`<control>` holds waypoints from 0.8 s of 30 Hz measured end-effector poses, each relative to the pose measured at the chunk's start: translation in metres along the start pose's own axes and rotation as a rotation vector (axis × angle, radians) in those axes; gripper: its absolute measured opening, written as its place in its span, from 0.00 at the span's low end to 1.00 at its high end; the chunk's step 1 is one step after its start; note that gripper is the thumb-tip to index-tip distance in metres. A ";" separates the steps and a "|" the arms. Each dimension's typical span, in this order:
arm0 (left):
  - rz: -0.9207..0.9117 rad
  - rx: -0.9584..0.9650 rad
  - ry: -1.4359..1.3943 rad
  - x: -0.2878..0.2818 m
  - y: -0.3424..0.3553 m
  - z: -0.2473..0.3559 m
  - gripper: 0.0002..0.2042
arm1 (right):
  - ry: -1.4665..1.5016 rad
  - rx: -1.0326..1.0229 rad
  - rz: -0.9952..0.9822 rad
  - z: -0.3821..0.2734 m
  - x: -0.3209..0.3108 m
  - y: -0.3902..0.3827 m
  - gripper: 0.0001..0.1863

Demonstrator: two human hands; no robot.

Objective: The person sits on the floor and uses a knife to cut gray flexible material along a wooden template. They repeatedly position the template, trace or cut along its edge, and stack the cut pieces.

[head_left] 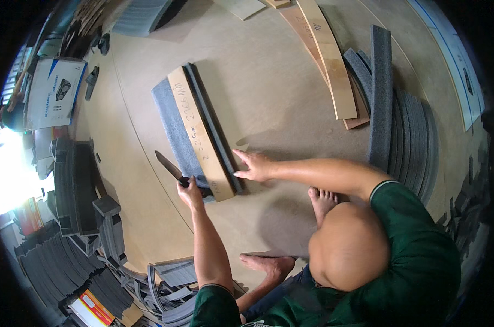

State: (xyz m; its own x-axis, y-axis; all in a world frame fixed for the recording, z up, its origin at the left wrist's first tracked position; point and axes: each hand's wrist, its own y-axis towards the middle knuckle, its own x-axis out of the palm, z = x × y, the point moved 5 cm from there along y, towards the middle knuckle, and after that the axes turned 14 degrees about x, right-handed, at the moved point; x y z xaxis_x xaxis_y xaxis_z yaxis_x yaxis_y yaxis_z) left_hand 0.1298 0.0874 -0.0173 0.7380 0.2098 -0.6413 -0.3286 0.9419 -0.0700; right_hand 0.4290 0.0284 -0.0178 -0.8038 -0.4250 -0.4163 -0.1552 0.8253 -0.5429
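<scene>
On the floor in front of me lies a grey foam sheet (169, 117) with a pale wooden board (193, 125) on top, bearing handwriting. Dark grey foam strips (210, 122) run along the board's right side. My left hand (191, 193) is closed round the black handle of a knife (167, 165), by the lower left edge of the foam. The blade points up and to the left, away from the board. My right hand (255, 165) is open, its fingers stretched toward the right edge of the foam strips; fingertip contact is hard to tell.
At the right stand stacked grey foam strips (413, 141) and one upright strip (380, 98), beside loose wooden boards (331, 65). Piled foam pieces (61, 261) and a white carton (56, 92) line the left side. My bare foot (269, 266) is close below the board.
</scene>
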 end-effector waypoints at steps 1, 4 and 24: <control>0.027 -0.011 -0.149 0.014 -0.011 0.001 0.10 | 0.160 0.045 -0.063 0.005 0.007 0.002 0.55; 0.093 0.166 -0.268 0.038 -0.045 0.022 0.09 | 0.004 0.150 0.061 0.020 0.010 -0.004 0.54; -0.527 0.658 0.447 0.083 -0.172 0.092 0.47 | 0.010 0.109 0.266 0.003 -0.119 0.101 0.56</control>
State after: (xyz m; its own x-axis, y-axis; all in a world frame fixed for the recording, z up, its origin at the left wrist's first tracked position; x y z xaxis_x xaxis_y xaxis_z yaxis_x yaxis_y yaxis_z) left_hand 0.3016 -0.0327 0.0122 0.3584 -0.2752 -0.8921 0.4797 0.8741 -0.0770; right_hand 0.5108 0.1615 -0.0255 -0.8140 -0.1950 -0.5472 0.1239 0.8620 -0.4915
